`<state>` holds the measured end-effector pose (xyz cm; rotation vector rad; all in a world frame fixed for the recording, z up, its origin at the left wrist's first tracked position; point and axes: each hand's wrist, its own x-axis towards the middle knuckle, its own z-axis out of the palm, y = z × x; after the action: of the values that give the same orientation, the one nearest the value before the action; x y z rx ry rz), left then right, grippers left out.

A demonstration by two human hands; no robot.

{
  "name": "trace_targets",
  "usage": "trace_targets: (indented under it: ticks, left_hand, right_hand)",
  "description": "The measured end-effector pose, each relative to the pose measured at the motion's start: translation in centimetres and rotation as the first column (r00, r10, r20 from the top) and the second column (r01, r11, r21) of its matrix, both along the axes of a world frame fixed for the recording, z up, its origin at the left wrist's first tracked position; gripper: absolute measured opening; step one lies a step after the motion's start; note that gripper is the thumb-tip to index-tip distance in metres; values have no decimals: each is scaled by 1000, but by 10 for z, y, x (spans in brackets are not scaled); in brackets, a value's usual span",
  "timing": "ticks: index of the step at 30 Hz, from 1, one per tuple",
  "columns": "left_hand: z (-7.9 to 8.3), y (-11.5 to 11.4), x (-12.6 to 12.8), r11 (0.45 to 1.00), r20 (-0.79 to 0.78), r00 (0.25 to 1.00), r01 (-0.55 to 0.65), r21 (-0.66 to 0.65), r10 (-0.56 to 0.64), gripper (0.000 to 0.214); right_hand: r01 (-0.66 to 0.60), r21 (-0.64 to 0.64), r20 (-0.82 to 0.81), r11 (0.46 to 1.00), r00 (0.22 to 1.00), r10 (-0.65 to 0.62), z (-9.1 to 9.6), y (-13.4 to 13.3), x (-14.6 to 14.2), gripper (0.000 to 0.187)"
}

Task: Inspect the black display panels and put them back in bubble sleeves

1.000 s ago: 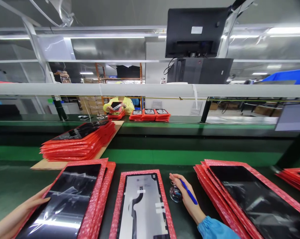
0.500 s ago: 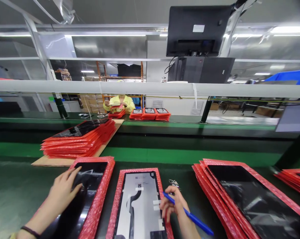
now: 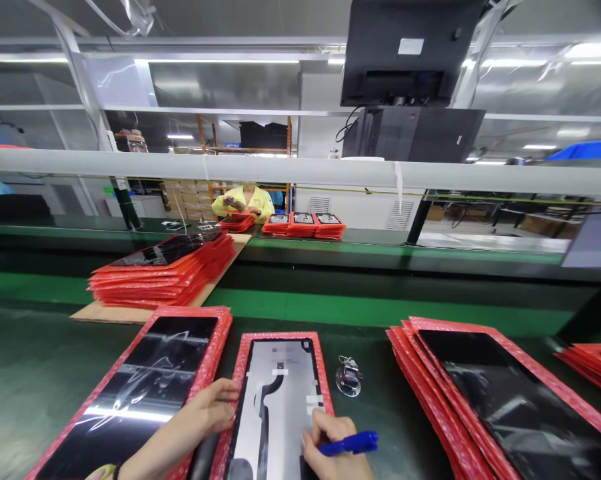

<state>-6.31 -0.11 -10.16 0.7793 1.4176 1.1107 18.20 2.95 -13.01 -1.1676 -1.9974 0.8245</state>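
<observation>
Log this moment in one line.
left hand: at grey panel, left edge; right hand: holding blue pen, over panel; panel: on red bubble wrap; shiny object: right of panel

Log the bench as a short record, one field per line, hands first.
Left hand: at the middle panel's left edge
Right hand: holding a blue pen over the middle panel, tip hidden
Middle panel: pale side up, on red wrap
Left panel: black side up, on red wrap
Metal item: between middle panel and right stack
Right stack: black panel on top
Far left: stack on a tan board
</observation>
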Motion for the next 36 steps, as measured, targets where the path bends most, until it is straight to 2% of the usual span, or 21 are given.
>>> trace_targets:
  ticks: [7,13,17,20,22,25,27,30,33,36]
  left_hand:
    - [27,-7,3,998,151,988,0,-63,10,39]
    - [28,3,9,993,178,980,-75,-94,91,39]
    - [33,11,28,999,226,974,33,-25,-27,45]
    - [33,17,46,990,260,956,137,21,-138,35]
    - [30,19,56,989,263,953,146,39,-151,30]
    - [26,20,60,989,254,957,119,85,-137,36]
    - [30,18,59,986,243,962,95,137,-126,47]
    - [48,15,53,975,217,972,38,219,-87,64]
    - [71,15,49,966,190,981,-15,259,-36,57]
    - [91,16,49,953,193,981,-51,298,-8,48]
  right_hand:
    - [-48,-26,-64,999,997,46,-1,1,0,30]
    - [-48,-154,-184,987,983,20,-1,7,7,31]
    - [-114,-315,-344,942,939,-1,-7,13,9,35]
    - [-161,-385,-440,909,898,-28,-7,13,8,41]
    - [-175,-405,-487,897,872,-50,-4,12,8,45]
    - [-164,-396,-533,903,842,-80,8,11,15,48]
    - [-120,-364,-556,924,824,-112,21,12,25,45]
    - [-17,-287,-625,958,761,-174,45,18,42,39]
    - [69,-250,-676,966,702,-226,72,26,53,46]
    - [11,-314,-620,949,755,-214,96,28,52,51]
